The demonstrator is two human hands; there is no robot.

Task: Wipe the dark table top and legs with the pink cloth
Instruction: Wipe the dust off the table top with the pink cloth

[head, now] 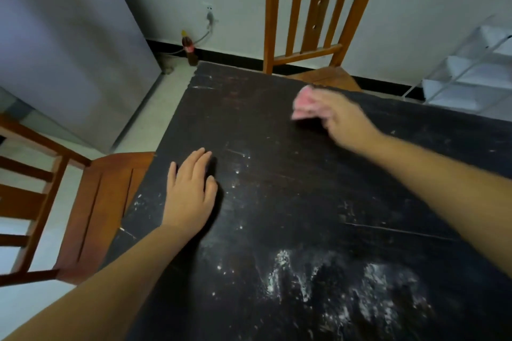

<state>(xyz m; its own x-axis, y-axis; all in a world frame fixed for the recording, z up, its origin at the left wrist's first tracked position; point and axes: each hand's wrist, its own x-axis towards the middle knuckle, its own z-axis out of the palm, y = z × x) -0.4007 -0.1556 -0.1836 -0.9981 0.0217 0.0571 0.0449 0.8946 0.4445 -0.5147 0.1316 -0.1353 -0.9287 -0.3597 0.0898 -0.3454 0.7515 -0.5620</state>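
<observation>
White powdery smears [346, 293] cover the near worktop [277, 130], well nearer the camera than the pink cloth [306, 104] bunched in the closed right hand [342, 115] by the far edge; the left hand [191, 191] lies flat, empty.

Both forearms are bare all the way to the frame edge, so no sleeves show. The left hand [191, 196] is sharp enough to make out separate fingers, no rings or watch visible. The right hand [342, 116], up around 1 o'clock, is motion-blurred, so finger detail is mush.
</observation>
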